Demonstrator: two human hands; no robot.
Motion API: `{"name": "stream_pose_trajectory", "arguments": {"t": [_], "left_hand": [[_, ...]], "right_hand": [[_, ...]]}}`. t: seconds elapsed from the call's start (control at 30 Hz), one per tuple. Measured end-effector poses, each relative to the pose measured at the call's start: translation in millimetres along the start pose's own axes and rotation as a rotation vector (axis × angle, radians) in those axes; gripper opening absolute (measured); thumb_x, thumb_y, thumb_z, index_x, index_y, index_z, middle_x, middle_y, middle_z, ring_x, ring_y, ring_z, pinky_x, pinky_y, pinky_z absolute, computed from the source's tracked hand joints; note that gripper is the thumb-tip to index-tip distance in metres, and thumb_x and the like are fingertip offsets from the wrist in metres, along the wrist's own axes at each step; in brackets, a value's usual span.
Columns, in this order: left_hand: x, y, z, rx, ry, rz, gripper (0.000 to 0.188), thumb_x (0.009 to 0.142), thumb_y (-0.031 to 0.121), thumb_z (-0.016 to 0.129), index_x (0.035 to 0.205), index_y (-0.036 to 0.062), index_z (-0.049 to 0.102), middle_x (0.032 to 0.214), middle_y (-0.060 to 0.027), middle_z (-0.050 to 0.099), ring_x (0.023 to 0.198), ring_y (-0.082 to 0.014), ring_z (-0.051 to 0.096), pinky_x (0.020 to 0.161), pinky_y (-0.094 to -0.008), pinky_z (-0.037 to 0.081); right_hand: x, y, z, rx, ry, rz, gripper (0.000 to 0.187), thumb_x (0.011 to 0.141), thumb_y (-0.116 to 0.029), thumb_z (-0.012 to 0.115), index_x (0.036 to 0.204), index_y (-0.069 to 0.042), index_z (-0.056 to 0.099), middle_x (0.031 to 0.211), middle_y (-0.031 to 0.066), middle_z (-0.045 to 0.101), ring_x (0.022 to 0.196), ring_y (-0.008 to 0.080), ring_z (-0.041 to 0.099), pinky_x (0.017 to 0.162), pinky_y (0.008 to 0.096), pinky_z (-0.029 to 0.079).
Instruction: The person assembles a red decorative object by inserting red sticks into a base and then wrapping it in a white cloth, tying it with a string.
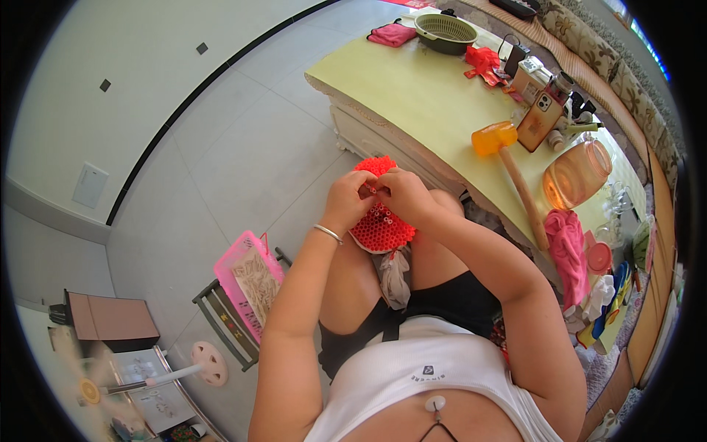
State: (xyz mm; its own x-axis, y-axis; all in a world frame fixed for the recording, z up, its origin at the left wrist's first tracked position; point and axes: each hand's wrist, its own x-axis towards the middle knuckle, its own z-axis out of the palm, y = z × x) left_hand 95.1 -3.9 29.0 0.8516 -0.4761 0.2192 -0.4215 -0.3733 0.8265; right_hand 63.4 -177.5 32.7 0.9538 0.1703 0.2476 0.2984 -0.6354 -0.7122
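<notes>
A bright red mass of small, packed tube ends [388,231] rests on my lap between my knees. My left hand [352,197] and my right hand [402,194] meet over its middle, fingertips pinched close together. A tiny red and white bit shows at the fingertips, too small to name. The far part of the red mass shows beyond my fingers. Below it, a crumpled pale grey bag or cloth [395,281] hangs between my thighs.
Left, a pink plastic basket [227,267] of thin beige sticks sits on a folding stool [224,324]. Right, a yellow-green topped table [398,81] bears a mallet [521,188], a phone [540,121], a glass jar [578,177], pink cloth [565,254] and a strainer basket [445,33]. A fan [90,390] stands lower left.
</notes>
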Motion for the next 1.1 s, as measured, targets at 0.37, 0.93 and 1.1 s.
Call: {"name": "stream_pose_trajectory", "arguments": {"t": [0.37,0.93,1.1], "left_hand": [[13.9,18.5,-22.4,-0.459,0.041,-0.031,0.024,0.079,-0.001,0.072,0.103,-0.0012,0.07,0.094,-0.0044,0.07,0.089,-0.0125,0.066,0.079,-0.0267,0.053],[21.1,118.7,-61.2,-0.736,0.052,0.076,0.03,0.084,-0.001,0.068,0.114,-0.0027,0.063,0.102,-0.0085,0.067,0.078,-0.0104,0.062,0.07,-0.0233,0.052],[9.9,80.0,-69.5,-0.639,0.358,-0.052,0.031,0.088,0.004,0.064,0.118,-0.0032,0.06,0.105,-0.0099,0.066,0.07,-0.0108,0.058,0.062,-0.0236,0.049]], "right_hand": [[28.1,-36.3,-46.0,0.37,-0.031,0.012,0.012,0.078,-0.004,0.072,0.085,0.0,0.063,0.074,0.008,0.063,0.067,0.0157,0.061,0.063,0.0305,0.05],[17.2,-27.1,-21.8,0.764,-0.129,0.119,0.027,0.097,-0.007,0.058,0.123,-0.001,0.06,0.116,0.006,0.066,0.108,0.016,0.061,0.097,0.0301,0.048],[22.2,-16.6,-27.2,1.006,-0.198,0.075,0.027,0.096,-0.004,0.059,0.122,0.002,0.061,0.124,0.0091,0.064,0.115,0.0172,0.06,0.102,0.0326,0.046]]}}
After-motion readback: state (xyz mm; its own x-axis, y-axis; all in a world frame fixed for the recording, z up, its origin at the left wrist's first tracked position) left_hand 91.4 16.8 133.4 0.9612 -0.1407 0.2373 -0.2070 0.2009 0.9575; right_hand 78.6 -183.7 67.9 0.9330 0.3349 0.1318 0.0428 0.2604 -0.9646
